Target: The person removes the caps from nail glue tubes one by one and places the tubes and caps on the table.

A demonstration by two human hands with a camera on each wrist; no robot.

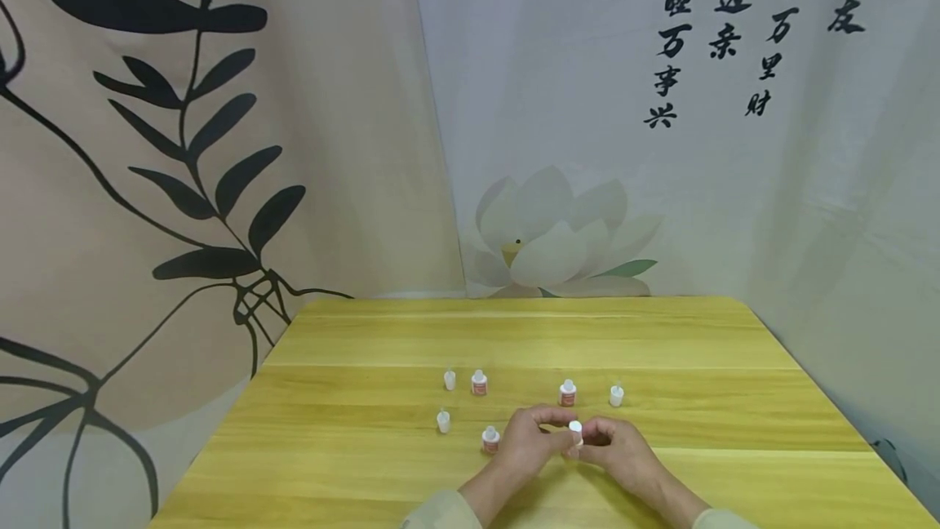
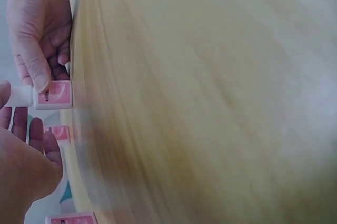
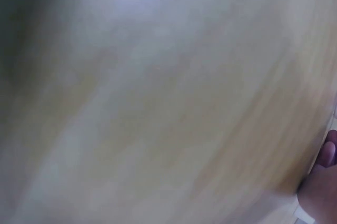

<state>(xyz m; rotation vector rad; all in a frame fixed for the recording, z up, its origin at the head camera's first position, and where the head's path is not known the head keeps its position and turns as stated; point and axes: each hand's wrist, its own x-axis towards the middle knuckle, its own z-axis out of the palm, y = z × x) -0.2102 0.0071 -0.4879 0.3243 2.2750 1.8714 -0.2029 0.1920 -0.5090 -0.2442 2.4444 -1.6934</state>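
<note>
Near the front of the table, both hands meet at a small white bottle (image 2: 53,95) with a pink label. In the left wrist view, the right hand (image 1: 622,454) pinches the bottle's labelled body, its thumb lying on the label. The left hand (image 1: 527,443) holds the bottle's white cap (image 1: 576,427) with its thumb and fingers. From the head, fingers hide most of the bottle, which stands upright between the hands. Beside the left hand stands another bottle (image 1: 490,440) with a red label. Only the edge of the right hand (image 3: 320,190) shows in the right wrist view.
Two more red-labelled bottles, one left (image 1: 479,384) and one right (image 1: 568,393), stand farther back on the wooden table (image 1: 352,464). Three small white pieces with thin tips stand about: back left (image 1: 450,380), front left (image 1: 444,421) and right (image 1: 616,396). A printed curtain (image 1: 352,145) hangs behind.
</note>
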